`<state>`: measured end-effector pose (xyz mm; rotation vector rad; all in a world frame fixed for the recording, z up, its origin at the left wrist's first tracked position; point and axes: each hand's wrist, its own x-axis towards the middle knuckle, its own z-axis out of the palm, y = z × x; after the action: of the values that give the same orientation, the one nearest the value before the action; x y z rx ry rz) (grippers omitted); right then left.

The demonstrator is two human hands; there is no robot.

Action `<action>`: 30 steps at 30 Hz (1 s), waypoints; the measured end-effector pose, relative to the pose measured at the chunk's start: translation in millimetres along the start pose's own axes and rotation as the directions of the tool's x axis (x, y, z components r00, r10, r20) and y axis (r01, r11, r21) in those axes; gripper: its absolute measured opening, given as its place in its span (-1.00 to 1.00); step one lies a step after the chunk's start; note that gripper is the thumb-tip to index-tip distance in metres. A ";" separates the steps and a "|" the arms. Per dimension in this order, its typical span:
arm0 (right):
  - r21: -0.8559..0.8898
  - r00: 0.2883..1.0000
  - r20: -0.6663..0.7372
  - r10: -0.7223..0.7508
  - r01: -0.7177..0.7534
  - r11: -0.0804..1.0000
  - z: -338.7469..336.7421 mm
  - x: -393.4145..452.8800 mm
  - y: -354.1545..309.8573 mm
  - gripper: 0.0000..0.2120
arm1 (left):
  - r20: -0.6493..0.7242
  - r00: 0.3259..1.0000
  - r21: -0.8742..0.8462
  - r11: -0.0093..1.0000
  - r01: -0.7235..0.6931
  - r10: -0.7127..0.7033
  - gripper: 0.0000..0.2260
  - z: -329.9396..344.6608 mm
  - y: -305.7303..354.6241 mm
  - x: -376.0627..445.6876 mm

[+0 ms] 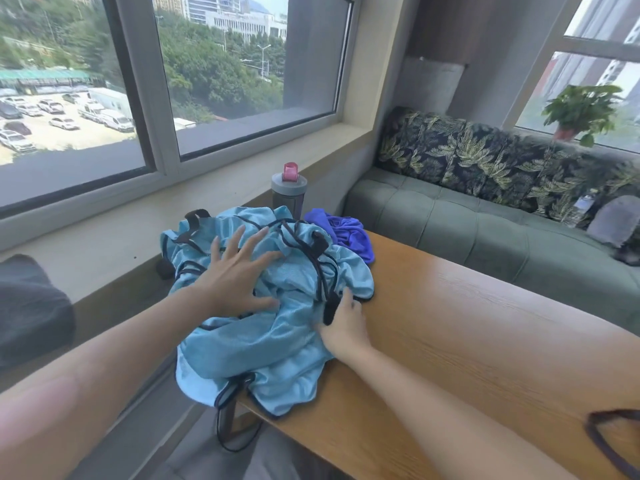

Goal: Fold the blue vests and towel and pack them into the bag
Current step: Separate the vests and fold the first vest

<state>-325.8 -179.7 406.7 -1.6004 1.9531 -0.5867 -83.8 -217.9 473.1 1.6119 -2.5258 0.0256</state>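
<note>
A crumpled heap of light blue mesh vests (277, 344) with dark trim and black straps lies on the left end of the wooden table (467, 334), part of it hanging over the near edge. My left hand (232, 275) lies flat on top of the heap with fingers spread. My right hand (343, 323) pinches the fabric and a black strap at the heap's right edge. Behind the heap lies a bunched purple towel (349, 237). A dark loop (602, 445) at the table's lower right may be a bag handle; the bag itself is out of view.
A grey bottle (289, 194) with a pink lid stands behind the vests by the window sill (138, 233). A green sofa (485, 230) with leaf-patterned cushions runs along the right. A potted plant (578, 112) sits on the far sill. A dark cushion (31, 306) lies at left.
</note>
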 end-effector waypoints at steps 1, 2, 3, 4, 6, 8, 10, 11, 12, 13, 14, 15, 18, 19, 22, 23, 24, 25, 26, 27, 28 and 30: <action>-0.057 1.000 0.002 -0.005 0.005 0.998 -0.9 -11.3 5.0 -0.12 | -0.035 0.999 -0.016 1.000 -0.024 0.023 -0.16 0.3 6.9 -5.3; -0.112 1.000 0.012 -0.026 0.027 0.993 -0.5 -21.4 9.5 -0.17 | -0.041 0.998 -0.021 0.998 -0.055 0.054 -0.16 0.8 13.9 -9.7; -0.142 0.999 0.021 -0.049 0.052 0.988 0.2 -30.5 13.1 -0.25 | -0.011 0.996 -0.007 0.996 -0.087 0.087 -0.17 1.7 21.1 -13.6; -0.149 0.997 0.018 -0.075 0.077 0.986 1.5 -36.7 16.9 -0.34 | 0.042 0.993 0.027 0.994 -0.108 0.107 -0.17 3.7 27.3 -16.4; -0.102 0.995 0.012 -0.099 0.099 0.990 -1.3 -44.6 22.5 -0.49 | 0.131 0.987 0.122 0.986 -0.114 0.098 -0.21 8.4 33.2 -18.9; -0.063 0.992 -0.046 -0.114 0.111 0.992 -13.8 -49.2 26.3 -0.61 | 0.115 0.991 0.190 0.977 -0.096 0.075 -0.31 9.7 31.7 -19.3; -0.022 0.977 -0.145 -0.153 0.152 0.988 -35.5 -52.4 30.4 -0.81 | 0.025 0.997 0.219 0.973 -0.077 0.074 -0.50 9.1 27.3 -17.8; -0.007 0.966 -0.190 -0.177 0.179 0.984 -48.8 -53.8 33.9 -0.91 | -0.021 0.997 0.217 0.974 -0.065 0.071 -0.59 9.2 24.2 -15.2; -0.001 0.956 -0.220 -0.194 0.198 0.980 -63.5 -55.9 37.1 -0.93 | -0.052 0.997 0.211 0.976 -0.050 0.062 -0.67 8.8 21.4 -12.1; -0.006 0.947 -0.248 -0.204 0.209 0.978 -77.9 -57.2 40.0 -0.90 | -0.059 0.997 0.211 0.977 -0.030 0.043 -0.72 7.6 19.5 -9.6; -0.015 0.937 -0.278 -0.209 0.213 0.977 -93.1 -58.8 42.0 -0.88 | -0.045 0.999 0.217 0.976 -0.006 0.016 -0.75 5.2 19.6 -7.4; -0.016 0.924 -0.315 -0.219 0.226 0.974 -108.4 -59.7 43.7 -0.88 | -0.019 1.000 0.231 0.973 0.017 -0.013 -0.76 3.5 20.4 -5.9; 0.010 0.869 -0.441 -0.225 0.256 0.967 -151.4 -65.1 45.7 -0.86 | 0.033 0.997 0.273 0.960 0.062 -0.074 -0.75 2.2 26.1 -4.6; 0.037 0.849 -0.486 -0.208 0.258 0.965 -164.9 -68.2 48.3 -0.86 | 0.042 0.995 0.284 0.956 0.074 -0.089 -0.75 2.8 28.6 -5.1; 0.146 0.740 -0.657 -0.141 0.309 0.940 -199.8 -79.4 62.5 -0.85 | 0.070 0.989 0.320 0.941 0.105 -0.134 -0.74 3.9 37.2 -6.9; 0.184 0.693 -0.713 -0.102 0.326 0.927 -208.8 -83.4 67.5 -0.85 | 0.070 0.987 0.326 0.938 0.116 -0.146 -0.75 3.8 40.3 -6.8; 0.208 0.649 -0.758 -0.067 0.339 0.918 -215.6 -87.2 71.7 -0.85 | 0.068 0.985 0.331 0.935 0.128 -0.159 -0.76 2.9 43.8 -5.9; 0.219 0.613 -0.789 -0.040 0.341 0.914 -219.7 -91.1 75.5 -0.85 | 0.066 0.982 0.331 0.932 0.145 -0.176 -0.78 1.9 47.8 -4.3; 0.228 0.592 -0.806 -0.016 0.334 0.915 -220.6 -95.1 78.9 -0.85 | 0.061 0.979 0.330 0.930 0.164 -0.194 -0.77 0.2 52.6 -2.7; 0.242 0.593 -0.805 0.004 0.321 0.916 -217.9 -98.3 81.9 -0.85 | 0.054 0.978 0.336 0.926 0.173 -0.203 -0.75 -0.7 56.9 -1.1; 0.256 0.622 -0.783 0.013 0.304 0.918 -211.8 -100.8 85.1 -0.85 | 0.045 0.976 0.336 0.923 0.186 -0.213 -0.72 -0.6 60.4 0.7; 0.256 0.715 -0.699 -0.006 0.258 0.932 -193.4 -102.3 94.3 -0.87 | -0.014 0.977 0.302 0.930 0.208 -0.213 -0.70 0.1 66.6 5.5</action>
<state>-507.1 -61.9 506.9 -1.4102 2.0553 -1.6961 -146.2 -194.6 477.9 1.9963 -2.4397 0.3934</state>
